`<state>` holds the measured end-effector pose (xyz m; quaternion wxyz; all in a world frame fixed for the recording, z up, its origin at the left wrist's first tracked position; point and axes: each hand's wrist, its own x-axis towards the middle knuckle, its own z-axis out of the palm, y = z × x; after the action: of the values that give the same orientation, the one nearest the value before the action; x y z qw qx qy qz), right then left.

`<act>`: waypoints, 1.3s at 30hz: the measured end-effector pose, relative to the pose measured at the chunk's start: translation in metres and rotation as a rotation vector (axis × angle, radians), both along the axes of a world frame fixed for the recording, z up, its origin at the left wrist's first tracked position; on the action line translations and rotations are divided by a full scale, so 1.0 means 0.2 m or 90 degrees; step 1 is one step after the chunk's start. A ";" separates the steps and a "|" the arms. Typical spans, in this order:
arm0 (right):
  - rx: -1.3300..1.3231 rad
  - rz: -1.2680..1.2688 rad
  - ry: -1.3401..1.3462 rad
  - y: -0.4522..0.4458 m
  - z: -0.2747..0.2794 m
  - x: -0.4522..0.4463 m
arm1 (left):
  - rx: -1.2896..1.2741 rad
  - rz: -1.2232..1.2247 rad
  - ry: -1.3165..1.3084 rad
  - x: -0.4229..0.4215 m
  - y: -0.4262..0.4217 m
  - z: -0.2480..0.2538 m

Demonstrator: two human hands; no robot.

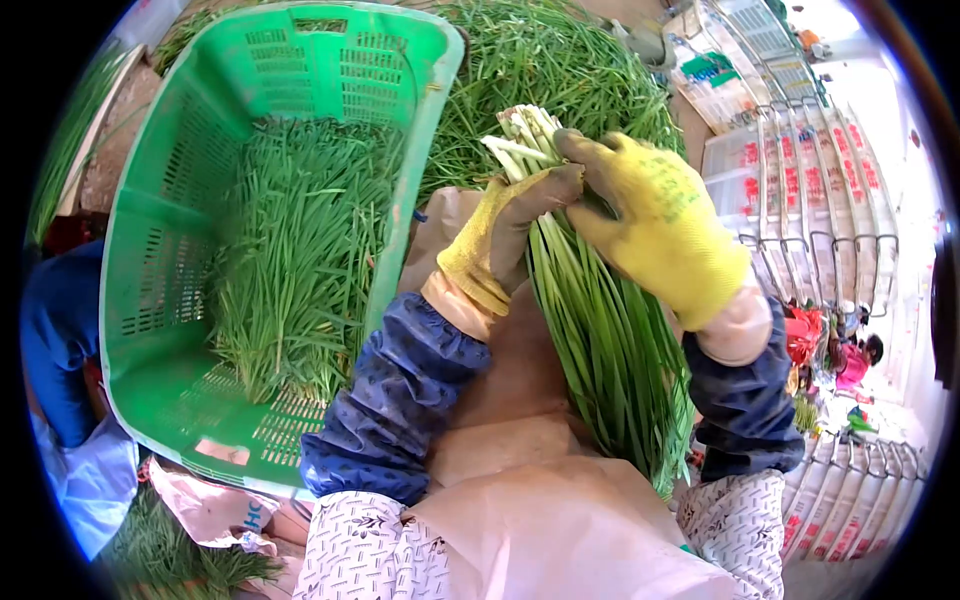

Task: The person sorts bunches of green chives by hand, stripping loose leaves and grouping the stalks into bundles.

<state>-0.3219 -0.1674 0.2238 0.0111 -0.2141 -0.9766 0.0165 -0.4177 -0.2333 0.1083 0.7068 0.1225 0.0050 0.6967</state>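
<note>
Hands, gloved: left hand [515, 225], right hand [650, 215] gripping leafy bundle [600, 330].

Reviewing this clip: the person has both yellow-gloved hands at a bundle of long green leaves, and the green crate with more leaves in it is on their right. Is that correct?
Not quite. The head view shows the green crate, with more leaves in it, on the person's left. Both yellow-gloved hands are indeed at the bundle.

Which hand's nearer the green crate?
Left. The left hand is on the bundle, just right of the crate; the right hand is farther right, beyond the left.
</note>
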 end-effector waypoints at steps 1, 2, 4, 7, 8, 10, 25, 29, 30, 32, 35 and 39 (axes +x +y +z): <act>-0.072 0.009 0.042 0.02 0.01 0.02 | 0.003 -0.006 -0.038 -0.01 0.00 -0.04; -0.143 0.015 0.081 0.04 0.02 0.03 | 0.006 -0.013 -0.076 -0.01 0.01 -0.07; -0.210 -0.084 0.160 0.11 0.04 -0.06 | -0.050 -0.014 -0.036 -0.01 0.01 -0.07; 0.163 0.178 0.191 0.24 0.02 -0.25 | -0.078 -0.003 0.104 -0.02 0.04 -0.09; 0.033 0.204 0.284 0.23 -0.01 -0.33 | -0.045 0.019 0.152 -0.03 0.04 -0.09; 0.238 0.480 0.153 0.31 -0.11 -0.38 | -0.030 0.174 0.423 -0.03 0.03 -0.13; 0.063 0.410 0.106 0.41 -0.40 -0.22 | 0.015 0.234 0.471 0.10 0.11 -0.38; 0.002 0.338 -0.040 0.33 -0.32 -0.16 | 0.193 0.437 0.236 0.23 0.23 -0.63; -0.097 0.233 -0.073 0.30 -0.29 -0.16 | 0.190 0.425 0.232 0.20 0.24 -0.66; -0.471 -0.063 -0.238 0.26 -0.14 -0.18 | 0.120 0.358 0.254 0.12 0.24 -0.67; -0.354 0.092 0.240 0.33 -0.34 0.08 | -0.006 -0.001 0.154 -0.05 0.18 -0.46; -0.187 0.021 0.307 0.00 -0.35 0.50 | -0.061 0.032 0.174 0.03 0.04 -0.12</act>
<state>-0.2227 -0.1673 0.1545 0.2118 -0.1874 -0.9363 0.2084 -0.4127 -0.2249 0.0846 0.6869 0.1819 0.1375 0.6900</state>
